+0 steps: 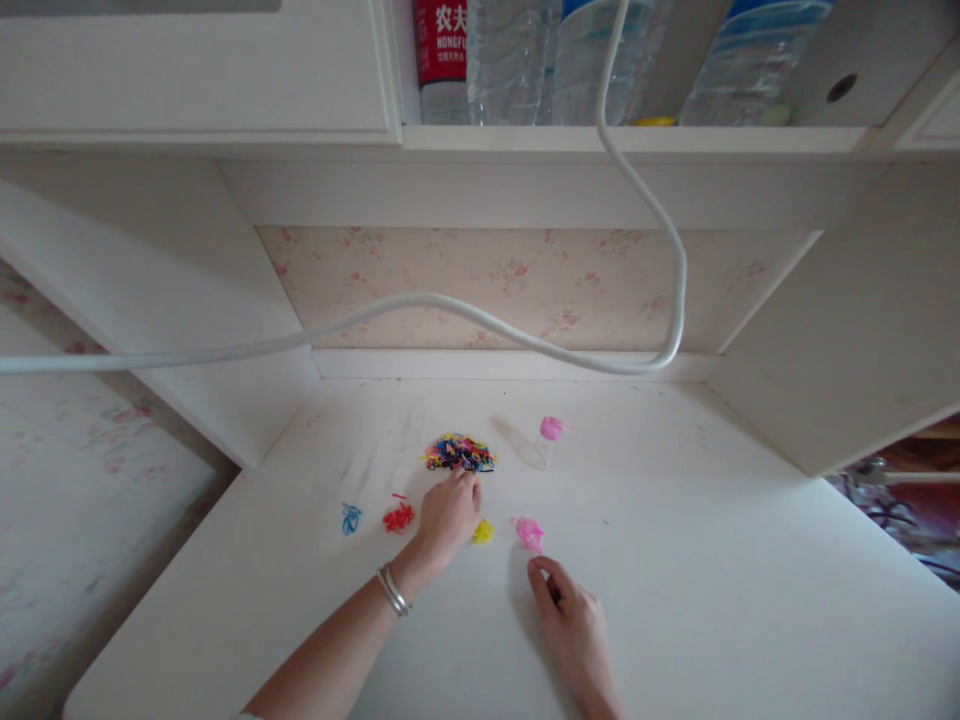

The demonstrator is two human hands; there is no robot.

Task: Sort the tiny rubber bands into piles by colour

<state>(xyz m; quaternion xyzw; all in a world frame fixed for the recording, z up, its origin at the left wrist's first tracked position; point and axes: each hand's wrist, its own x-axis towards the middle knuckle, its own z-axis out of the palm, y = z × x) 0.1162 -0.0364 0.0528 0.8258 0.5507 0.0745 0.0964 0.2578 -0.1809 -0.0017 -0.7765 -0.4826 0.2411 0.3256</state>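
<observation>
A mixed pile of small coloured rubber bands (459, 453) lies on the white desk (675, 560). My left hand (448, 515), with bangles on the wrist, reaches into the pile's near edge, fingers bunched together; what they pinch is too small to see. Small sorted heaps lie in a row in front: blue (350, 518), red (398, 517), yellow (482, 532) and pink (529, 532). My right hand (571, 615) rests on the desk just below the pink heap, fingers curled and pressed together, with nothing visible in them.
A small clear bag with a pink tag (541, 437) lies right of the pile. A white cable (525, 340) sags across the alcove above the desk. Water bottles (517, 60) stand on the upper shelf. Side panels close in the desk left and right.
</observation>
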